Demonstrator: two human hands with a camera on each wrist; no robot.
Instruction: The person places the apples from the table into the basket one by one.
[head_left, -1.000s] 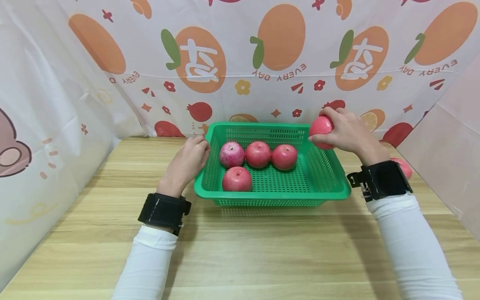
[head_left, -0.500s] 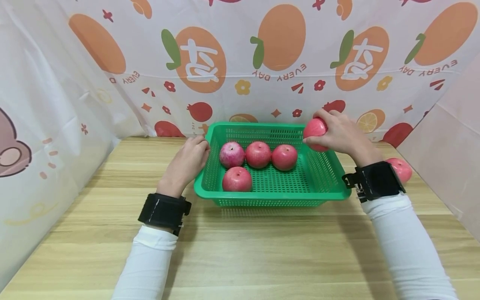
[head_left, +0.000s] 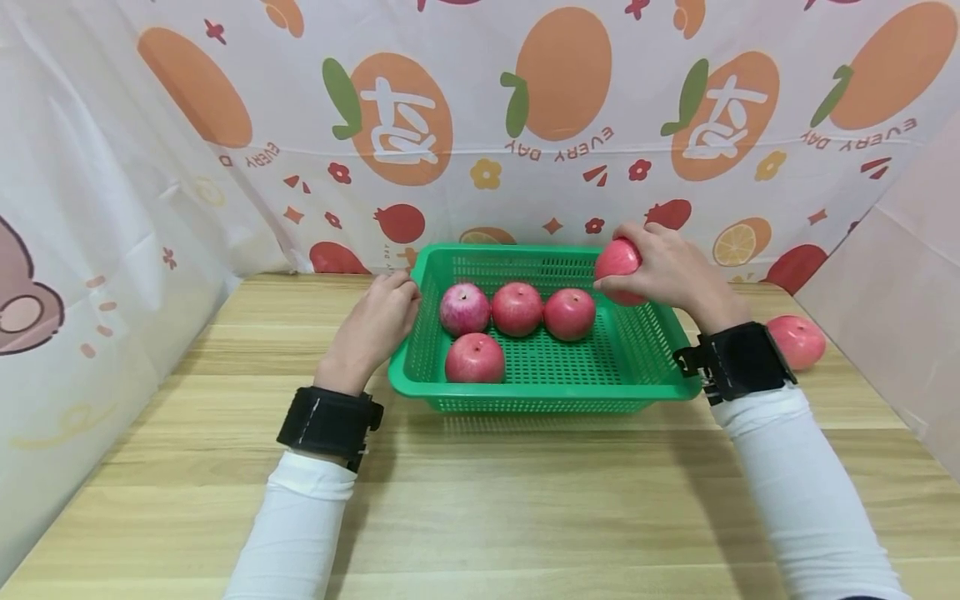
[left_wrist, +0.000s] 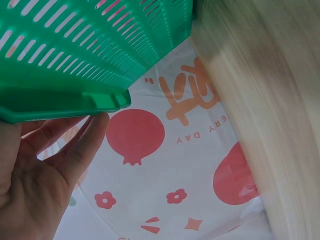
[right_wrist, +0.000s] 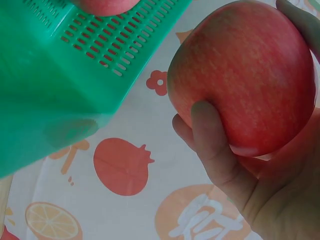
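My right hand point(head_left: 678, 271) holds a red apple point(head_left: 617, 268) above the basket's right end. In the right wrist view the thumb and fingers curl round this apple point(right_wrist: 245, 80). My left hand point(head_left: 375, 329) grips the left rim of a green plastic basket point(head_left: 543, 391). The left wrist view has its fingers point(left_wrist: 82, 147) bent up against the underside of the rim. Inside the basket sit a purplish striped apple point(head_left: 464, 309), a red apple point(head_left: 516, 309) and another point(head_left: 569, 314) in a row, with one more apple point(head_left: 475, 358) in front.
A single apple point(head_left: 798, 342) lies on the wooden table point(head_left: 510, 508) right of the basket, partly behind the right wrist strap point(head_left: 742, 364). A fruit-print curtain point(head_left: 465, 150) hangs close behind the basket, and pale sheets line both sides.
My right hand has carried the apple left, further over the basket. More of the apple on the table shows past the right wrist. The left hand and basket have stayed put.
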